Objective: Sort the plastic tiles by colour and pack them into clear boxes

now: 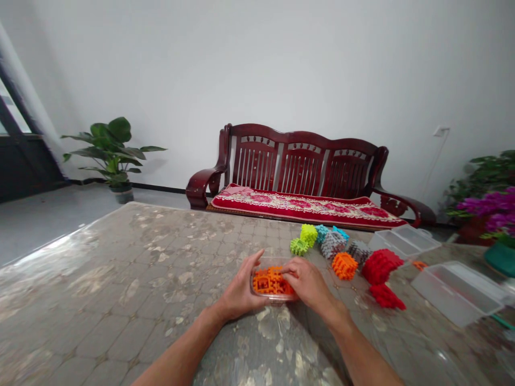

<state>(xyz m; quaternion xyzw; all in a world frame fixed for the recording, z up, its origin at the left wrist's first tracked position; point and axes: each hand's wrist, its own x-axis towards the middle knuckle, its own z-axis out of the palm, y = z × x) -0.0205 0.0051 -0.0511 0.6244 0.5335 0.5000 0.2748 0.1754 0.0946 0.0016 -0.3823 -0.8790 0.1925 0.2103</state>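
Left hand [243, 287], fingers spread, flanks the clear box [277, 298]! Right hand [306, 280] curls over orange pieces [263, 281] inside; pinching or not, can't tell.

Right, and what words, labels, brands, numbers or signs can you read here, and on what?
There are none to read.
The clear container, the orange pieces inside and the nearer translucent box show no legible lettering; any small marks would be too blurred to make out.
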